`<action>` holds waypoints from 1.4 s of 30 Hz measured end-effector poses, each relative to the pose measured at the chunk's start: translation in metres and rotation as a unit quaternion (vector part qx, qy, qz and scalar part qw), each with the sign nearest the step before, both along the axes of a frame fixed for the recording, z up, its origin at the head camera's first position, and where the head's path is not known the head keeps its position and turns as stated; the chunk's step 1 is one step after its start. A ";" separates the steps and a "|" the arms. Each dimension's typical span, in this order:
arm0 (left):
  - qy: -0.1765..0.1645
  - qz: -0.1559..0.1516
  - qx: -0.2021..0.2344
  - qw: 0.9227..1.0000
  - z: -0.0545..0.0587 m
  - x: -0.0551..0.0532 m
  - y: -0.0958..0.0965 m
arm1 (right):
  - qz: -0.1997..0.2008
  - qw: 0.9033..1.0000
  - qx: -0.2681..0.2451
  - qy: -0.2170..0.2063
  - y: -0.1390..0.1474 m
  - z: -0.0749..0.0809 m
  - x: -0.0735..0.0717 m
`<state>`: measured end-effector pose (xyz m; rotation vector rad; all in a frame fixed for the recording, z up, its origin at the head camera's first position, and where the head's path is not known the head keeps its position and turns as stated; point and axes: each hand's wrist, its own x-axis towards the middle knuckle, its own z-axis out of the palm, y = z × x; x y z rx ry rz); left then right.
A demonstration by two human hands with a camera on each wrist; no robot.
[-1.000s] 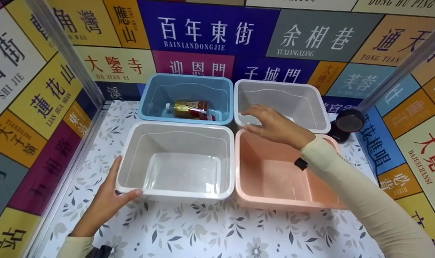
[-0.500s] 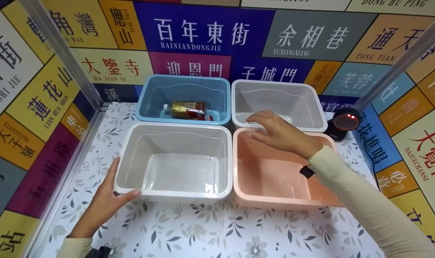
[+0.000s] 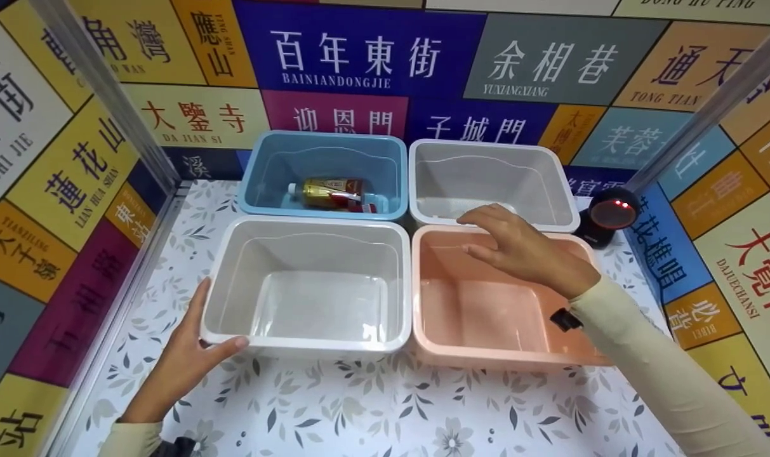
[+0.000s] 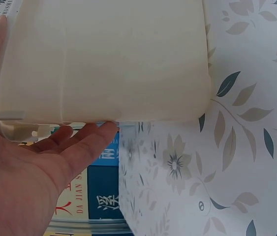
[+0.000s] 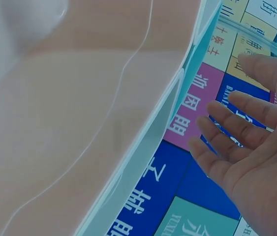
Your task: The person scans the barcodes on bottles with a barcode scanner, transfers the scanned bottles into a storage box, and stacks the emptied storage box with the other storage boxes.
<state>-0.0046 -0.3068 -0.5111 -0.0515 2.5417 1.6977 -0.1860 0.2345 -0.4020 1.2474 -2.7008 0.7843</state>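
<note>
In the head view my left hand rests at the near left corner of a white plastic bin. Its thumb lies along the front rim; the left wrist view shows the hand's fairly straight fingers touching the bin's outer side wall. My right hand hovers over the far part of a peach bin, fingers loosely bent and holding nothing. The right wrist view also shows that right hand apart from the peach wall. Behind it stands a light grey bin.
A blue bin at the back left holds a gold bottle with a white cap, lying on its side. A black round-headed device with red lights stands at the right. Patterned walls surround the floral tabletop.
My right hand has drawn back rightward and toward me, from the grey bin's front rim to above the peach bin. Red lights have come on in the black device. The left hand stays put.
</note>
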 end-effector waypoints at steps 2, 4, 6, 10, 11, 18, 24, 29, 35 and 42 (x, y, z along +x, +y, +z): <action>0.001 0.000 -0.002 1.000 0.001 0.000 0.000 | -0.004 1.000 -0.009 0.006 0.006 -0.002 0.003; 0.003 -0.001 -0.006 1.000 0.001 0.000 0.001 | -0.005 1.000 -0.018 0.017 0.011 -0.004 0.006; 0.005 -0.002 -0.007 1.000 0.002 0.000 0.001 | -0.006 0.999 -0.025 0.026 0.016 -0.006 0.009; 0.009 -0.002 -0.011 1.000 0.001 0.001 0.001 | -0.024 0.999 -0.023 0.007 0.025 -0.008 0.017; 0.011 -0.002 -0.013 1.000 0.001 0.001 0.001 | -0.030 0.999 -0.021 0.000 0.028 -0.008 0.019; 0.011 -0.001 -0.016 1.000 0.001 0.002 0.000 | -0.073 0.997 -0.005 -0.038 0.046 -0.010 0.030; 0.005 0.000 -0.011 1.000 -0.001 0.001 0.000 | -0.093 0.994 -0.006 -0.049 0.061 -0.012 0.039; 0.005 -0.001 -0.005 1.000 -0.001 0.001 0.000 | -0.100 0.994 -0.029 -0.021 0.072 -0.016 0.046; 0.004 0.002 -0.006 1.000 -0.001 0.001 0.001 | -0.099 0.994 -0.052 -0.003 0.083 -0.018 0.052; -0.002 -0.001 -0.023 1.000 0.001 0.000 0.000 | -0.139 0.989 -0.038 -0.037 0.096 -0.013 0.061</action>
